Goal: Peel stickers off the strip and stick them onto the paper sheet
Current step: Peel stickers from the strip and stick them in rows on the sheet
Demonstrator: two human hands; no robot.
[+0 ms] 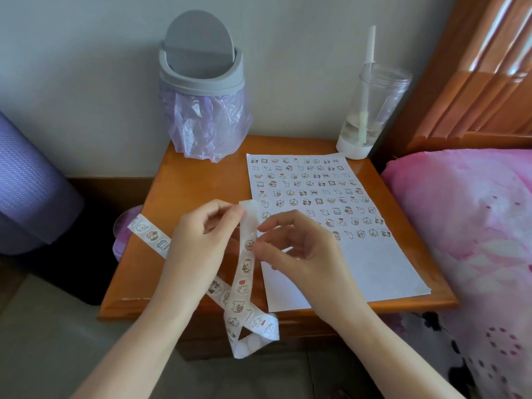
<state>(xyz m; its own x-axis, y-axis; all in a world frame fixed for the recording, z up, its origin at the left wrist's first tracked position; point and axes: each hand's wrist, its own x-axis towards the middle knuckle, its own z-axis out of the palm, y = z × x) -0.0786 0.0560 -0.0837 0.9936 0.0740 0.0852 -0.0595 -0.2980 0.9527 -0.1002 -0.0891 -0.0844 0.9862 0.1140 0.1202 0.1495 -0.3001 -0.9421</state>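
Strip (244,272): white backing, one file of cartoon stickers (241,286), top end bare. Held raised over the counter (195,180) front, it hangs down, folds back below the edge, crosses itself and runs out leftward. Paper sheet (359,269): white, flat on the counter's right half, slightly skewed — upper part filled with sticker rows, lower part blank.

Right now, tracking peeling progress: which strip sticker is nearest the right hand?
The topmost sticker, right below the strip's bare end; the others hang lower.
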